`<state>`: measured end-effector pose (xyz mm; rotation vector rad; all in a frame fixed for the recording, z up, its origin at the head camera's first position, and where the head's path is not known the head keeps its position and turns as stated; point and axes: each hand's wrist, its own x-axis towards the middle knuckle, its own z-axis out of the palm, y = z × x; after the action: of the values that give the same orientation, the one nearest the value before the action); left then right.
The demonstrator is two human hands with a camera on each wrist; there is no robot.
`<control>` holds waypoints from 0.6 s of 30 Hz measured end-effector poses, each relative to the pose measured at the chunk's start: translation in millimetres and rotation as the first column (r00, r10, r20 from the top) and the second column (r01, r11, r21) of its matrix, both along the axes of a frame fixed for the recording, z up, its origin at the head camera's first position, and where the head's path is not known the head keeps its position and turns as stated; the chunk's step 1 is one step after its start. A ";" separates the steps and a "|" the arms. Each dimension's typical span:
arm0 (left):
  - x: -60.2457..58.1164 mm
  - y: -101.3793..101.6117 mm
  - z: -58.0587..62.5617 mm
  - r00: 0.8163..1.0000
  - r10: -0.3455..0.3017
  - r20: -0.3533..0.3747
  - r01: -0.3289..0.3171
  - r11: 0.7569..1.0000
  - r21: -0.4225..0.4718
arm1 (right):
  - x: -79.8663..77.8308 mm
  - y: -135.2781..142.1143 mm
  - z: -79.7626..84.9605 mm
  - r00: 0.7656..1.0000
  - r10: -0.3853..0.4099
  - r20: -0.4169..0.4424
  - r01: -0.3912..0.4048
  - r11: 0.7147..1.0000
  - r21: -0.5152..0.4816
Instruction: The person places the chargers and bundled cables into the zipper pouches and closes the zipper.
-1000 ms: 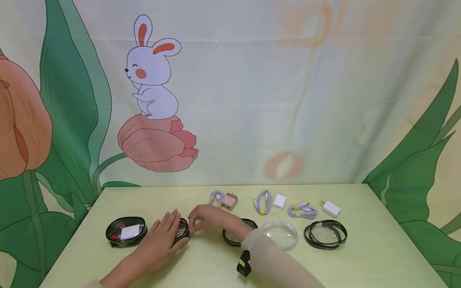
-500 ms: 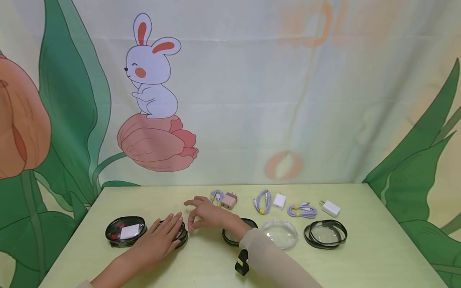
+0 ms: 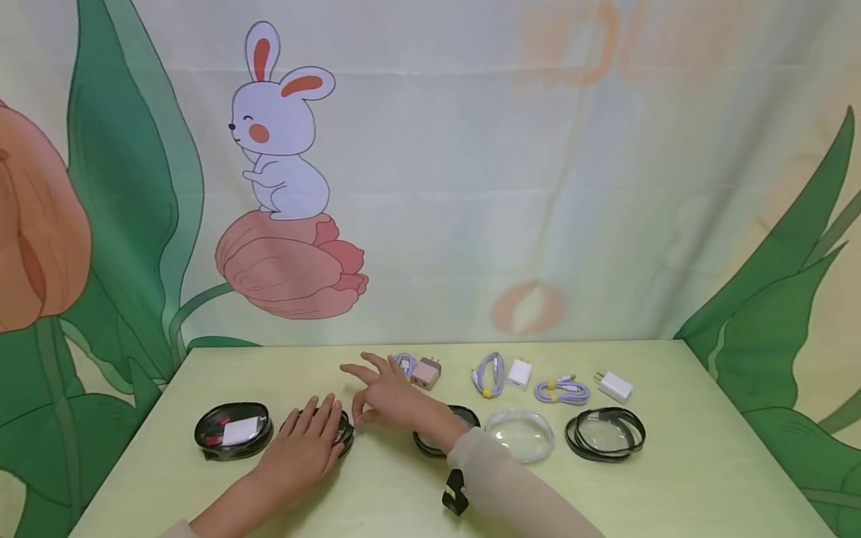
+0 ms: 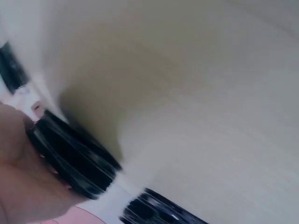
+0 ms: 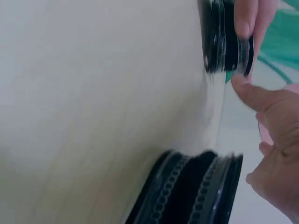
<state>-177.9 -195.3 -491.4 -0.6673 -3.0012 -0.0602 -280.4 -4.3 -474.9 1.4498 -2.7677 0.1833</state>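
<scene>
Under my left hand (image 3: 304, 442) lies a round, black-edged clear pouch (image 3: 346, 435). The fingers are straight and press flat across its top, covering most of it. At its right edge, the thumb and forefinger of my right hand (image 3: 395, 397) pinch its zipper, with the other fingers spread up and away. The right wrist view shows the thumb right at the end of this pouch (image 5: 229, 44); the zipper pull is hidden. The pouch's black side (image 4: 74, 156) shows beside the left hand in the left wrist view.
Left stands a filled black pouch (image 3: 214, 416) with a white block inside. Right are another black pouch (image 3: 425, 447), partly behind the right forearm, a clear-edged pouch (image 3: 548, 442) and a black one (image 3: 639, 441). Behind lie coiled cables (image 3: 562, 393), white chargers (image 3: 615, 387) and a pink charger (image 3: 426, 373).
My right hand's outer fingers have lifted and spread, while its thumb and forefinger stay by the pouch's right edge. My left hand shifted slightly and keeps pressing the pouch.
</scene>
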 end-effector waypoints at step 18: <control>3.9 1.6 4.0 0.982 0.176 0.069 -0.182 0.978 0.106 | 9.0 -11.5 -0.4 0.998 -0.007 -0.057 0.007 1.000 0.005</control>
<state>-174.0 -193.7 -487.4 -0.3891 -3.0717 -0.2405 -271.4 -15.8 -475.3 1.4230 -2.7300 0.1318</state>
